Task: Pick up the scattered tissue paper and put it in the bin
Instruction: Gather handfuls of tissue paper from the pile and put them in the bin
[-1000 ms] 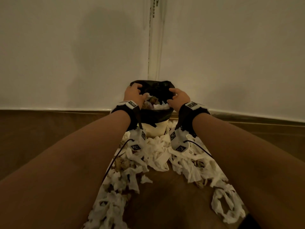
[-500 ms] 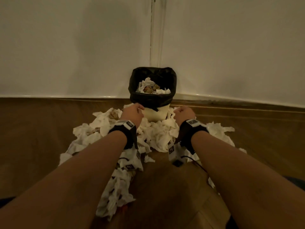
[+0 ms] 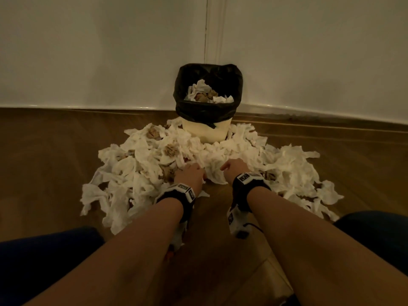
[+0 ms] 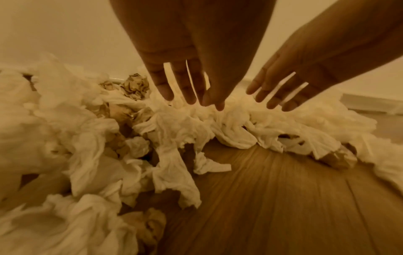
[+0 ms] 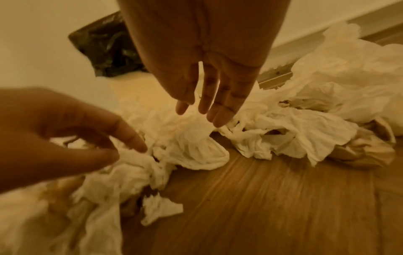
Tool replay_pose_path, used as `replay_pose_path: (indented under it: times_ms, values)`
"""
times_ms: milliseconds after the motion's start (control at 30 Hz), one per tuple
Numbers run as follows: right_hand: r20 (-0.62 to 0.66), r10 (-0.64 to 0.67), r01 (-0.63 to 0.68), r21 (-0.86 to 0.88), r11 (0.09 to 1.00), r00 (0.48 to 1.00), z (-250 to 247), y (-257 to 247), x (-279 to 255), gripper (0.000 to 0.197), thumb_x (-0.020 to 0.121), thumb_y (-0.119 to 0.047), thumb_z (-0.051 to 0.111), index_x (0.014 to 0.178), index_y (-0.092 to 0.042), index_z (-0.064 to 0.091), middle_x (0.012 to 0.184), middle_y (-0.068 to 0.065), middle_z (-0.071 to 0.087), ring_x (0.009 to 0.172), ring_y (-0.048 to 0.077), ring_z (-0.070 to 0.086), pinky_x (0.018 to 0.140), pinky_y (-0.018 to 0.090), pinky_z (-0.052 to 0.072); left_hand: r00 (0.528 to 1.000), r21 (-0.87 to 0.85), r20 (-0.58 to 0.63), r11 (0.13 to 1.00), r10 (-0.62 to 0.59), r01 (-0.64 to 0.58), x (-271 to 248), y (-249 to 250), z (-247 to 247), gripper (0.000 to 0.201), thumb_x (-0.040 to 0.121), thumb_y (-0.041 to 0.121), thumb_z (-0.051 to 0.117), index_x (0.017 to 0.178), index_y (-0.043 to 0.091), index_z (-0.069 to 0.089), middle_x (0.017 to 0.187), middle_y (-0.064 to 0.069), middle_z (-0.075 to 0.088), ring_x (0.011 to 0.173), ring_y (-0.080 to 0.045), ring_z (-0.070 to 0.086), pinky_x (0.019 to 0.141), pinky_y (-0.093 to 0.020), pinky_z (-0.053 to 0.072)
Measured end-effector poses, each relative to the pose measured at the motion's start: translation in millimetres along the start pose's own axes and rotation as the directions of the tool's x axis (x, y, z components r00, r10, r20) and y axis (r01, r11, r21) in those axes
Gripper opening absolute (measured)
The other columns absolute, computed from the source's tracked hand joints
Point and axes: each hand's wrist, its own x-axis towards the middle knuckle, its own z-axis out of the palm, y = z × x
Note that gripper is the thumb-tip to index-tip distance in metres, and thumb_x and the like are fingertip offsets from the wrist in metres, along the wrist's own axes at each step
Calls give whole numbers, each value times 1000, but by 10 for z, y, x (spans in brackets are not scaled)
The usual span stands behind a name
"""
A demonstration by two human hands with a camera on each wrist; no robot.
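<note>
A cream bin (image 3: 205, 133) with a black liner (image 3: 207, 107) stands in the room corner, partly filled with crumpled tissue (image 3: 205, 93). A wide heap of white tissue paper (image 3: 154, 164) with some brown wads spreads over the wooden floor in front of it. My left hand (image 3: 191, 175) reaches down to the near edge of the heap, fingers (image 4: 189, 93) straight and spread, holding nothing. My right hand (image 3: 235, 167) hovers beside it over a white tissue (image 5: 191, 143), fingers (image 5: 218, 110) extended and empty. The liner (image 5: 109, 50) shows behind the right hand.
White walls (image 3: 88, 51) meet behind the bin, with a skirting line (image 3: 320, 115) along the floor. Bare wooden floor (image 3: 212, 244) lies between my forearms. My knees in dark blue cloth (image 3: 44, 257) flank the view at both lower corners.
Both hands left the bin rim and came back and down to the near edge of the tissue heap. The view pulled back, so more of the heap shows.
</note>
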Motion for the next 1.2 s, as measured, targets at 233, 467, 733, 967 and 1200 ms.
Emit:
replay_pose_path:
  times_ms: [233,467,733,967,1200]
  values:
    - [226,-28,120,-405,906,974,195,66,-42,37,94,-21,49,128,-36,56,157,0,-5,141,42,7,117,50,16,999,272,5,961,53,-53,-33,-49,300,45,91,34,50,134,34,42,151,-12,15,139,-37,10,110,-56,14]
    - [319,7,136,-424,895,948,253,35,-53,57,95,-42,45,147,-30,27,158,5,-12,139,40,21,111,42,27,993,232,111,973,-26,0,-120,-129,448,43,96,45,40,138,41,35,157,-9,-1,142,-38,2,112,-57,7]
    - [317,-7,141,-401,905,948,293,122,-48,58,92,-39,53,145,-35,30,156,9,-2,139,38,21,111,41,28,997,222,76,975,14,-30,-77,-158,386,36,92,50,44,127,46,50,157,-4,-8,141,-36,8,111,-56,12]
    - [302,1,131,-414,901,953,372,149,48,64,93,-35,53,147,-18,25,154,12,8,138,36,25,110,40,29,994,178,108,984,11,-30,41,-217,361,53,94,30,42,145,25,27,154,-3,19,140,-25,21,112,-48,15]
    - [60,-33,41,-140,989,998,256,95,58,33,92,-28,54,109,-2,68,109,16,66,99,30,61,80,32,48,998,-218,-21,974,-64,57,92,-191,193,34,91,26,55,123,16,58,123,-7,59,114,-23,54,96,-34,42]
